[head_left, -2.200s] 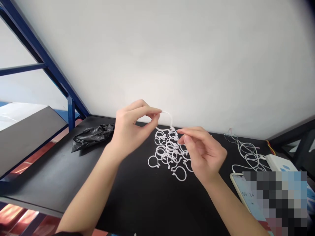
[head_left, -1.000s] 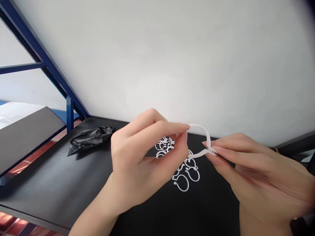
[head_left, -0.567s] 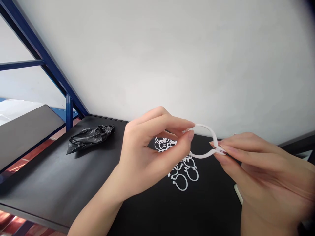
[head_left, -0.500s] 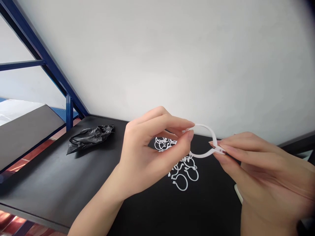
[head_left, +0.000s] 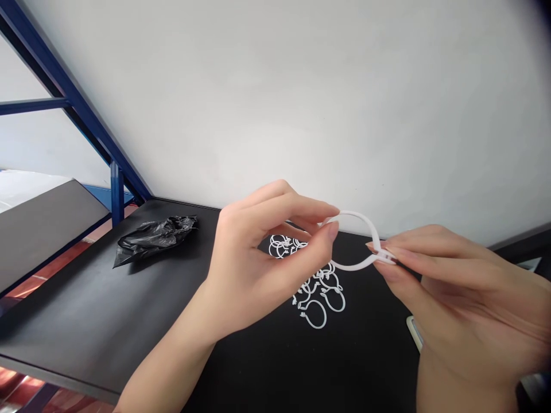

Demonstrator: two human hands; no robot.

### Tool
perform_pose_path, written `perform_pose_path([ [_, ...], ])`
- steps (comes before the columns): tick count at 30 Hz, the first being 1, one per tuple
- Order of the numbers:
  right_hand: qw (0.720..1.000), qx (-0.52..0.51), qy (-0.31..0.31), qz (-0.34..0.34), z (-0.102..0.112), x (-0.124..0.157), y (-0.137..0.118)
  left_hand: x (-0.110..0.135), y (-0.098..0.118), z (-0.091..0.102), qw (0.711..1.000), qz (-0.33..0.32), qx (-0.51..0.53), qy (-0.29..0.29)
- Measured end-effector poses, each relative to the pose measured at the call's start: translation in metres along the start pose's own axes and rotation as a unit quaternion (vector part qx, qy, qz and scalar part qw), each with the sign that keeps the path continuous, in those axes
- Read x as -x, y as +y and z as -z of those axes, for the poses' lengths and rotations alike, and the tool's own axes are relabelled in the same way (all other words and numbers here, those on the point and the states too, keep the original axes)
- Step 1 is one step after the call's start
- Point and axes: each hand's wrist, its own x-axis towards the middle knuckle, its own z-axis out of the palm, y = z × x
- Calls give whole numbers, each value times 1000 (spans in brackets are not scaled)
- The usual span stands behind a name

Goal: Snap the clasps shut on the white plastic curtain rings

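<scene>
A white plastic curtain ring (head_left: pixel 353 267) is held up above the black tabletop between my two hands. My left hand (head_left: pixel 262 258) pinches its left side between thumb and fingertips, which hide part of that side. At the opposite side, my right hand (head_left: pixel 447 275) has thumb and fingers closed around the clasp, where the two ends of the ring come together. Behind and below my left hand lies a loose pile of similar white rings (head_left: pixel 316 314), partly covered from view by that hand. Several of these show their ends apart.
A crumpled black plastic bag (head_left: pixel 155 241) lies on the black tabletop (head_left: pixel 107 310) at the left. Blue metal framing (head_left: pixel 92 129) rises beside it, against a pale wall (head_left: pixel 279 103). A pale-edged flat object (head_left: pixel 414 332) is partly hidden behind my right wrist.
Both hands keep their hold on the curtain ring, with almost no movement. The whole view has shifted slightly, so everything appears a little higher and more to the left.
</scene>
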Motion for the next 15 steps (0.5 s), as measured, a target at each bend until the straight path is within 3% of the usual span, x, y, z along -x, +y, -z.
perform_pose_path([
  [5, 997, -61, 38, 11, -7, -4, 4, 1, 0, 1, 993, 71, 90, -31],
  [10, 985, -136, 48, -93, -10, 4, 3, 6, -7, 10, 959, 147, 214, -115],
  [15, 964, -188, 137, -129, -9, 14, 15, 15, -15, 19, 938, 166, 277, -130],
])
